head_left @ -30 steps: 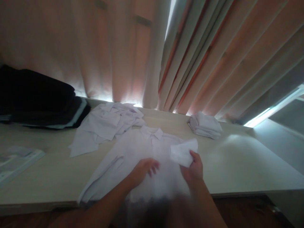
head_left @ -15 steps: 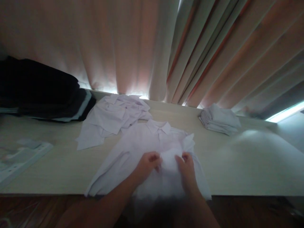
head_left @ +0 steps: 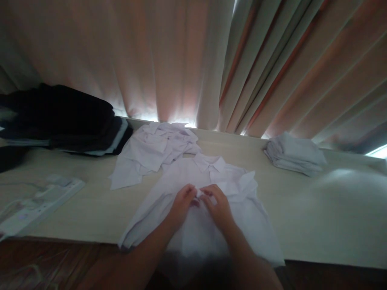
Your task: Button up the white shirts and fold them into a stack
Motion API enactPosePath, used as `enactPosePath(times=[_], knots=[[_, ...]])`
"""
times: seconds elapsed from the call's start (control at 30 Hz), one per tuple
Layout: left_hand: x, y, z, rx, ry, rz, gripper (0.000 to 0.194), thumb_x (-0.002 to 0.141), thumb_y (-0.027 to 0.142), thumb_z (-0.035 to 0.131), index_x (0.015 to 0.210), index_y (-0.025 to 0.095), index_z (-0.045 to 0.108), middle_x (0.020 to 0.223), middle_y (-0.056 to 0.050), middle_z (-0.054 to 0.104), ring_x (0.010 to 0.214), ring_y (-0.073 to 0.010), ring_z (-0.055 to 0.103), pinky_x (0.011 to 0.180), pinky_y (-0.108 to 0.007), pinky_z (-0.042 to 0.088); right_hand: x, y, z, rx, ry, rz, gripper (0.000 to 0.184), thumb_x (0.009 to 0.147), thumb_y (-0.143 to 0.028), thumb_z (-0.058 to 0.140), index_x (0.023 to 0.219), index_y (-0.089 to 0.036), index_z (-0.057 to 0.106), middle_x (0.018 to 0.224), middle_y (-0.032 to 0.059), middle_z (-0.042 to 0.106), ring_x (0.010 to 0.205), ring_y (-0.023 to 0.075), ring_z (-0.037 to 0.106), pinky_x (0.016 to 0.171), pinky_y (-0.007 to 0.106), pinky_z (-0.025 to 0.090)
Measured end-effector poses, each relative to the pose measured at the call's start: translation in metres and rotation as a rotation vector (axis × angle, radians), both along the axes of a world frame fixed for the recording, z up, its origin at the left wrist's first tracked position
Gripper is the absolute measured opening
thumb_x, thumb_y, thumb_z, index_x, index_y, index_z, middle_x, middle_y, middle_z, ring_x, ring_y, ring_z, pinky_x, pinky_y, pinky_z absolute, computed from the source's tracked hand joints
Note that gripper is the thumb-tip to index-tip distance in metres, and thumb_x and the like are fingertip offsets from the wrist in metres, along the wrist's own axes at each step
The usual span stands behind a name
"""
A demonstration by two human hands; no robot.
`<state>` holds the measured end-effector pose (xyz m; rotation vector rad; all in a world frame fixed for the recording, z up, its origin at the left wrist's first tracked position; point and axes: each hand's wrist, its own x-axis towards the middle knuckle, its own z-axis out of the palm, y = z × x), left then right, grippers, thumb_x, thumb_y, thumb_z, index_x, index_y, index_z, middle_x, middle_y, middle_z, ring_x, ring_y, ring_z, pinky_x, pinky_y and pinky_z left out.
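A white collared shirt (head_left: 238, 209) lies spread out in front of me, its collar pointing away and its lower part hanging over the near table edge. My left hand (head_left: 184, 201) pinches the shirt's front placket a little below the chest. Close against it, my right hand (head_left: 215, 203) also grips the placket cloth between thumb and fingers. The fingertips of both hands almost meet, and any button between them is too small to make out. A crumpled white garment (head_left: 151, 151) lies just beyond the shirt's left shoulder.
Folded white clothes (head_left: 294, 155) are stacked at the back right of the table (head_left: 326, 225). Dark folded clothes (head_left: 63, 117) form a pile at the back left. A power strip (head_left: 45, 203) with cables lies at the left. Curtains (head_left: 181, 60) hang behind the table.
My right hand has moved left from the shirt's right side to join my left hand at the placket. The view has shifted slightly left.
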<state>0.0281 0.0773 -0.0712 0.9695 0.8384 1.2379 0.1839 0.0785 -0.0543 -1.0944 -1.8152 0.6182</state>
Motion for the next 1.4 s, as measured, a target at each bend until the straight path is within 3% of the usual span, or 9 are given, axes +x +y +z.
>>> enactPosePath(times=[0.2,0.4,0.57,0.73,0.83,1.03,1.13,1.27,1.4], knots=[[-0.01,0.012,0.001,0.12,0.379,0.044,0.022,0.087,0.039,0.056,0.078,0.019,0.053,0.067,0.003,0.05,0.063,-0.0118,0.048,0.06,-0.023,0.043,-0.009,0.007,-0.015,-0.142,0.142,0.146,0.023,0.09,-0.029,0.064,0.112,-0.025,0.069,0.088,0.0011,0.061,0.082,0.016,0.057,0.078,0.03,0.046],[-0.002,0.009,0.0,-0.139,0.181,0.036,0.024,0.079,0.042,0.062,0.087,0.02,0.056,0.08,0.001,0.057,0.076,-0.0139,0.058,0.065,-0.022,0.048,-0.008,0.013,-0.022,-0.074,0.169,-0.001,0.008,0.089,-0.026,0.065,0.093,-0.024,0.072,0.085,0.0016,0.059,0.081,0.0165,0.057,0.076,0.03,0.047],[0.001,0.006,0.003,-0.197,0.138,0.113,0.021,0.08,0.037,0.061,0.092,0.021,0.059,0.087,-0.004,0.066,0.079,-0.0173,0.063,0.064,-0.026,0.051,-0.009,0.011,-0.023,0.017,0.205,-0.119,0.007,0.089,-0.023,0.062,0.093,-0.022,0.067,0.11,0.0073,0.062,0.104,0.021,0.058,0.089,0.035,0.048],[0.001,0.009,0.001,-0.194,0.146,0.15,0.022,0.081,0.038,0.057,0.082,0.017,0.065,0.075,-0.004,0.067,0.071,-0.0172,0.062,0.066,-0.028,0.05,-0.011,0.014,-0.031,0.033,0.013,-0.136,0.015,0.087,-0.014,0.056,0.094,-0.022,0.067,0.09,0.0057,0.068,0.088,0.0216,0.061,0.084,0.038,0.048],[0.001,0.008,0.002,-0.16,0.219,0.161,0.025,0.081,0.04,0.062,0.079,0.016,0.068,0.074,-0.004,0.067,0.07,-0.0163,0.06,0.064,-0.027,0.047,-0.012,0.015,-0.036,0.04,-0.065,-0.126,0.02,0.083,-0.01,0.055,0.093,-0.022,0.067,0.091,0.006,0.069,0.089,0.0226,0.06,0.084,0.038,0.047],[0.0,0.006,0.001,0.054,0.579,0.271,0.027,0.081,0.041,0.068,0.07,0.016,0.064,0.066,0.001,0.06,0.066,-0.0136,0.054,0.062,-0.023,0.041,-0.015,0.014,-0.038,0.027,-0.089,-0.155,0.019,0.083,-0.01,0.057,0.094,-0.02,0.069,0.092,0.0069,0.07,0.089,0.0223,0.061,0.084,0.037,0.049],[-0.003,0.008,-0.005,0.103,0.709,0.325,0.031,0.084,0.042,0.066,0.066,0.017,0.061,0.062,0.003,0.055,0.061,-0.0116,0.047,0.057,-0.022,0.035,-0.016,0.013,-0.036,-0.018,-0.018,-0.122,0.018,0.084,-0.016,0.061,0.099,-0.019,0.071,0.096,0.0066,0.072,0.088,0.021,0.065,0.084,0.036,0.051],[-0.008,0.01,-0.006,0.076,0.75,0.31,0.034,0.086,0.043,0.062,0.065,0.016,0.063,0.058,0.004,0.052,0.058,-0.0115,0.045,0.053,-0.023,0.033,-0.015,0.012,-0.034,-0.199,0.144,-0.1,0.023,0.085,-0.029,0.068,0.105,-0.021,0.074,0.103,0.0048,0.075,0.089,0.0201,0.068,0.086,0.034,0.053],[-0.008,0.01,-0.004,0.056,0.702,0.344,0.02,0.082,0.035,0.068,0.084,0.015,0.07,0.067,0.002,0.063,0.064,-0.013,0.055,0.058,-0.022,0.04,-0.016,0.012,-0.033,-0.307,0.234,-0.175,0.016,0.085,-0.032,0.069,0.095,-0.023,0.077,0.092,0.003,0.077,0.084,0.0203,0.07,0.083,0.034,0.054]])
